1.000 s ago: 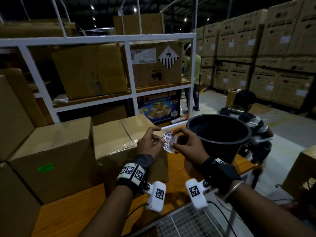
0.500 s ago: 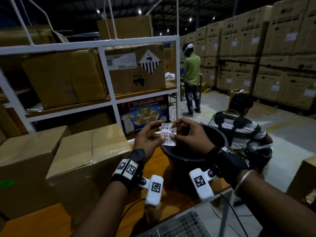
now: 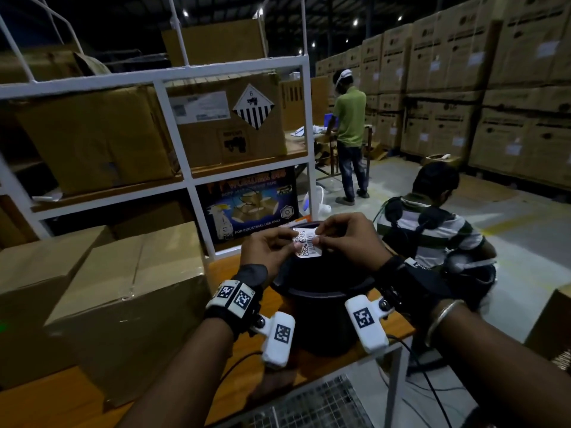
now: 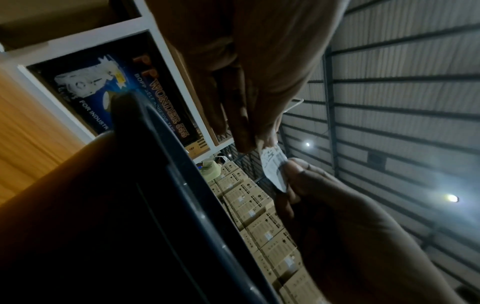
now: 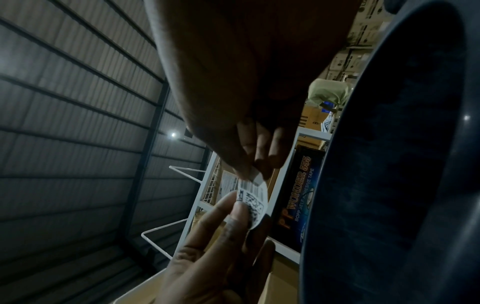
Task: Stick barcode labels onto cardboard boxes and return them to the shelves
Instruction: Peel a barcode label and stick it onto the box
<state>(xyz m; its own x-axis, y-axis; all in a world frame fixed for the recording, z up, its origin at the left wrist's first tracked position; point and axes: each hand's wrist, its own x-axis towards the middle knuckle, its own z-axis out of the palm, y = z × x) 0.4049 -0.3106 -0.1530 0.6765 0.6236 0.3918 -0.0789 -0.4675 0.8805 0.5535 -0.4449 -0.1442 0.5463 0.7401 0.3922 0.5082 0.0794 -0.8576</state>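
Observation:
A small white barcode label (image 3: pixel 306 247) is held up between both hands, above the black bucket (image 3: pixel 321 291). My left hand (image 3: pixel 292 242) pinches its left edge with thumb and forefinger. My right hand (image 3: pixel 318 239) pinches its upper right corner, where a white flap stands away. The right wrist view shows the label (image 5: pixel 255 199) with printed codes, my right fingertips (image 5: pixel 249 172) at its top and the left thumb (image 5: pixel 233 207) on its face. The left wrist view shows the label (image 4: pixel 272 170) edge-on. Two brown cardboard boxes (image 3: pixel 129 298) (image 3: pixel 37 273) stand on the table at the left.
A white shelf frame (image 3: pixel 188 168) holding boxes stands behind the orange table (image 3: pixel 37 403). A person in a striped shirt (image 3: pixel 432 233) sits close at the right, and another in a green shirt (image 3: pixel 349 118) stands further back. Tall box stacks (image 3: pixel 463 97) line the right. Wire mesh (image 3: pixel 309 406) lies at the near edge.
My head view has swung right, so the boxes sit further left. Both hands with the label have come from beside the box to above the bucket. The right fingers have shifted to the label's top corner.

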